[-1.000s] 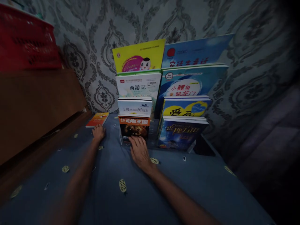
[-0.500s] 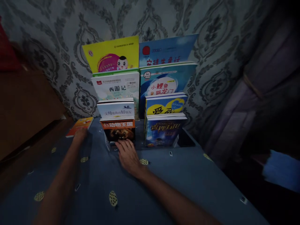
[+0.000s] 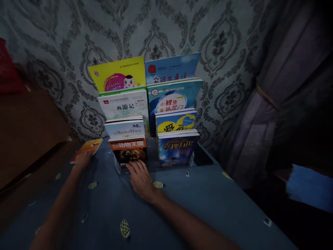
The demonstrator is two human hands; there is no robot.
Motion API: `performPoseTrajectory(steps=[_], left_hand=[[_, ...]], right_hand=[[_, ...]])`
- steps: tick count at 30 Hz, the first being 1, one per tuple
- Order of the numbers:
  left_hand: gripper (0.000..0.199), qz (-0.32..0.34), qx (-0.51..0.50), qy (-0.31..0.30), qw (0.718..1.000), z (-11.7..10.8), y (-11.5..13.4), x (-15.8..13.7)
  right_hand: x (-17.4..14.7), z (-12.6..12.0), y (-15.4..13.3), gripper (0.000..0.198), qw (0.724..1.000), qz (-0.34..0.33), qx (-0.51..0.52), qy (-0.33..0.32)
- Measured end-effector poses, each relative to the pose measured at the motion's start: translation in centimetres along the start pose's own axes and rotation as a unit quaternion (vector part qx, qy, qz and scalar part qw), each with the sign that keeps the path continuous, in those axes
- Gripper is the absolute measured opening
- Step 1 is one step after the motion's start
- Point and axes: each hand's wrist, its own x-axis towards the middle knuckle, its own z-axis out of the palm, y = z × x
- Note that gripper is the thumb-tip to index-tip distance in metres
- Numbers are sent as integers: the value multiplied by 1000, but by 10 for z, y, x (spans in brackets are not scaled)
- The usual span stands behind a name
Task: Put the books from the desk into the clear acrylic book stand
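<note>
My right hand point(image 3: 140, 177) lies flat on the blue cloth, its fingertips against the lower edge of an orange-and-dark book with a lion cover point(image 3: 128, 151) at the front of a tiered rack. My left hand point(image 3: 82, 160) rests on the near edge of a thin orange book point(image 3: 88, 146) that lies flat on the cloth. The rack holds two columns of upright books: white ones point(image 3: 125, 104) and a yellow one point(image 3: 118, 73) on the left, blue ones point(image 3: 174, 98) on the right.
The blue cloth point(image 3: 182, 201) with small yellow patches covers the surface. A patterned grey wall point(image 3: 221, 45) stands behind the rack. A brown wooden board point(image 3: 28, 128) is at the left, a purple curtain point(image 3: 273, 104) at the right, and something light blue point(image 3: 309, 187) at the far right.
The view has swung to the right and slightly down, so the rack now sits further left in the picture. Both hands stay where they were, at the lion book and the orange book.
</note>
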Motion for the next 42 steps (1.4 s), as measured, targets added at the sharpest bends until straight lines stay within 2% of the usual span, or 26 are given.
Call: performPoseTrajectory(steps=[5,10,13,16,19,21,22,24,26,28,30,34,39,42], left_hand=[[35,15,52,-40,998,-14,-2,-32],[32,32,76,-62,995,-17,-5,-76],[29,45,87,-65,993,-19,1,-115],[30,100,96,-50,989,-28,14,-163],[32,132,28,-90,987,-42,24,-197],[34,167,-78,-154,971,-48,21,-198],[37,170,-121,-154,966,-48,16,-192],[39,90,-114,-98,985,-39,1,-170],[42,8,-104,-38,994,-21,-13,-146],[44,-21,-136,-19,990,0,-22,-130],[45,-23,-154,-12,988,18,-24,-125],[48,-46,-171,14,984,33,-20,-137],[49,-75,-177,31,981,30,-10,-160],[50,-121,-163,37,978,25,5,-177]], right_hand=[[1,1,1,49,1000,1,7,-4],[2,1,2,48,1000,-7,14,-5],[2,1,3,47,1000,-14,14,-2],[2,3,3,48,1000,-14,11,1],[1,5,4,48,1000,-16,9,-3],[1,7,5,47,1000,-19,7,-3],[1,8,6,46,1000,-20,8,0],[0,10,7,45,1000,-23,15,8],[0,11,7,45,999,-26,29,17],[-1,11,8,45,998,-26,42,24],[-1,11,8,45,998,-26,53,31],[-2,8,5,45,997,-26,67,28],[-9,-1,-9,43,994,-48,94,-4],[-19,-9,-21,36,990,-67,118,-30]])
